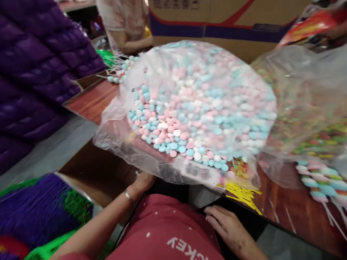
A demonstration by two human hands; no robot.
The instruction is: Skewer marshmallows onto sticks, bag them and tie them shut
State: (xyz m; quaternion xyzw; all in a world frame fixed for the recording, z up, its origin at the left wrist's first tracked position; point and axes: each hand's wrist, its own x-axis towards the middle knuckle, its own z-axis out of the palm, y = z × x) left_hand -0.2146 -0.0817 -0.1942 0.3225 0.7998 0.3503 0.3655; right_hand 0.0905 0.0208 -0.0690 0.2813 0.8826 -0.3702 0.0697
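A large clear plastic bag (pixel 116 151) lies spread on the table, full of round pink, blue and white candies (pixel 176 133). My left hand (pixel 145 180) is at the table's front edge below the bag's left corner. Its fingers are mostly hidden, so I cannot tell whether it holds anything. Beside my lap, below the table edge, my right hand (pixel 226 224) has its fingers stretched out, with nothing visible in them. Closest to that hand on the table are yellow twist ties (pixel 242 195) and a small packet of orange pieces (pixel 240 168).
Candy sticks (pixel 322 178) lie at the right, near a second bag of multicoloured candies (pixel 306 101). An open cardboard box (pixel 92 173) stands at lower left, beside purple strands (pixel 40 206) in a green basket (pixel 51 247). Another person (pixel 124 21) is across the table.
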